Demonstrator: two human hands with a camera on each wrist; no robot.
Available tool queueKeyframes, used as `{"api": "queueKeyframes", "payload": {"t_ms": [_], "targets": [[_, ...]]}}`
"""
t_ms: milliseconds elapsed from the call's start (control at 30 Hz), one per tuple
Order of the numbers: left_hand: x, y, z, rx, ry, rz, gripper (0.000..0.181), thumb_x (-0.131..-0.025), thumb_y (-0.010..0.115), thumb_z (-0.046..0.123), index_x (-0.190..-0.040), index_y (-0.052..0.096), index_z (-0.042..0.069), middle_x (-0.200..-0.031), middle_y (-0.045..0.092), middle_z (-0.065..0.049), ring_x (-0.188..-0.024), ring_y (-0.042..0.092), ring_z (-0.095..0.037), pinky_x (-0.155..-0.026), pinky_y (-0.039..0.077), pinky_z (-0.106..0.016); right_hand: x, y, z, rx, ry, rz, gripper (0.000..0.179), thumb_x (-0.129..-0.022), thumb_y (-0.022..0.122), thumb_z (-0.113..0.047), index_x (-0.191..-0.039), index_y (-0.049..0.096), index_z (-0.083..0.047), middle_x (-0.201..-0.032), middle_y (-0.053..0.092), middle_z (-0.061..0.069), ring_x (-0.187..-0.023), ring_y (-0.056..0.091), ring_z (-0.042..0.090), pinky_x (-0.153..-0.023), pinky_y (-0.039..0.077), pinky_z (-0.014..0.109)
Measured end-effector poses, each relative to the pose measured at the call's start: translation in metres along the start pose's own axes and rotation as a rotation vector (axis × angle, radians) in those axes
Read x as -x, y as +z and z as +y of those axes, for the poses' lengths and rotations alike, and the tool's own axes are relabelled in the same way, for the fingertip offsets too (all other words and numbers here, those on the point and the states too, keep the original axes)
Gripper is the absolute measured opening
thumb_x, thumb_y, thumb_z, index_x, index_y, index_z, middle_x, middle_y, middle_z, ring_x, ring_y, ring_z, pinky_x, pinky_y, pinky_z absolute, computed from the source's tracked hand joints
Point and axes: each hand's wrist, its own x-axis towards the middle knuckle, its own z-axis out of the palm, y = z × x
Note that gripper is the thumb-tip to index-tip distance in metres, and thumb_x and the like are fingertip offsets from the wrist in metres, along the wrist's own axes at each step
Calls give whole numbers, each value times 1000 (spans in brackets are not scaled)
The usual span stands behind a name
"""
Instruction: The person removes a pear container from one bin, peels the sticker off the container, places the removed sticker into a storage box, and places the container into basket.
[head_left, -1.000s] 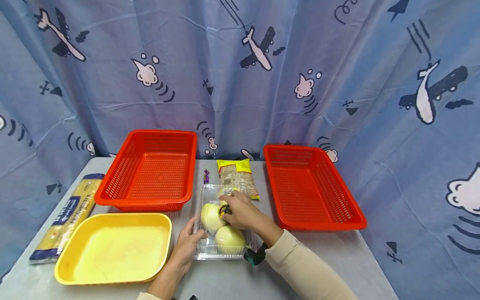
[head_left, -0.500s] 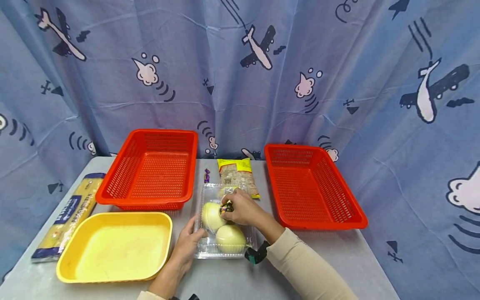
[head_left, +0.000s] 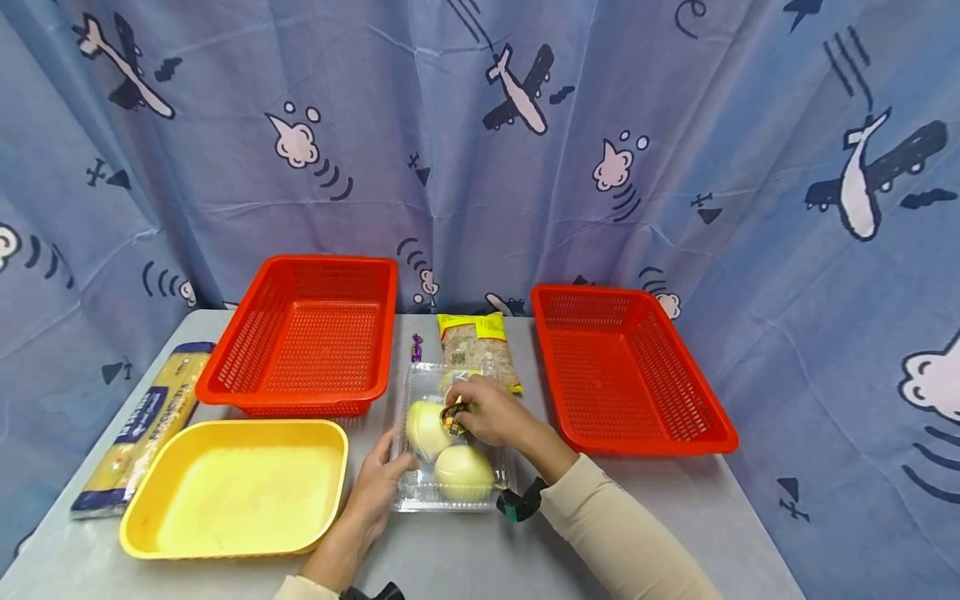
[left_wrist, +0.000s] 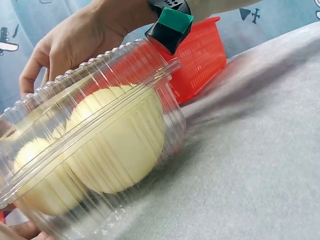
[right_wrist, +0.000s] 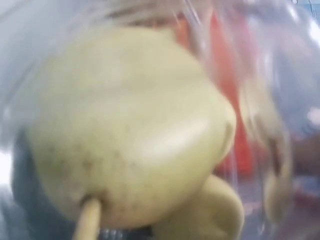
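Note:
A clear plastic clamshell box (head_left: 420, 502) with several pale yellow pears (head_left: 462, 473) inside is in the middle of the head view. My left hand (head_left: 375, 486) grips its left side, thumb over the edge. My right hand (head_left: 491, 410) is over the lid, thumb and fingers pinching a small black-and-orange piece (head_left: 452, 419), perhaps a label; the fingers partly cover it. In the left wrist view the right hand (left_wrist: 75, 42) reaches down over the ribbed lid. Through the plastic, the right wrist view shows a blurred pear (right_wrist: 130, 125), stem towards the bottom.
Two red baskets (head_left: 300, 398) stand left and right at the back. A yellow tray (head_left: 330, 500) lies front left, beside a long noodle packet (head_left: 142, 425). Behind the box are a purple-wrapped candy (head_left: 417, 347) and a yellow-topped bag (head_left: 472, 337). A printed curtain (head_left: 375, 167) hangs behind.
The left hand stays on the box. The right fingers shift slightly over the black-and-orange piece. The whole head view drifts a little up and right.

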Motion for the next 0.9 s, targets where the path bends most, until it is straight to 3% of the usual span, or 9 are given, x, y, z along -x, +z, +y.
{"api": "queueKeyframes", "payload": {"t_ms": [133,300,533,767,900], "targets": [[1,1,1,3,2,-7,81,-75,57,-3,-150,27,0,-154,22,-21,-134,25,-31,-109,19,-45,1,0,3,-68,-43,51,16,-84,69,0,-93,72,-13,-90,66,-3,-83,60,15,-72,50,33],[2,2,2,12,6,-14,82,-75,57,-4,-150,26,-1,-155,19,-21,-137,21,-30,-111,14,-45,3,1,5,-115,-56,96,16,-83,67,4,-88,74,-9,-79,63,-3,-69,54,12,-60,47,27],[0,2,1,13,7,-18,81,-75,57,-4,-150,27,-1,-155,20,-20,-138,19,-30,-111,12,-45,5,-2,8,-227,13,94,14,-82,66,3,-87,74,-6,-78,64,-4,-67,52,11,-59,47,26],[2,2,2,16,3,-22,81,-76,56,-3,-151,25,-1,-156,18,-21,-137,19,-30,-111,13,-45,9,-4,11,-343,21,128,10,-81,68,2,-88,74,-3,-79,65,1,-62,54,12,-54,47,25],[3,2,3,16,2,-21,81,-76,56,-3,-151,25,0,-154,21,-22,-135,23,-31,-109,18,-45,12,-4,12,-467,63,142,9,-82,69,3,-89,74,1,-82,67,7,-60,60,14,-53,52,27]]}}
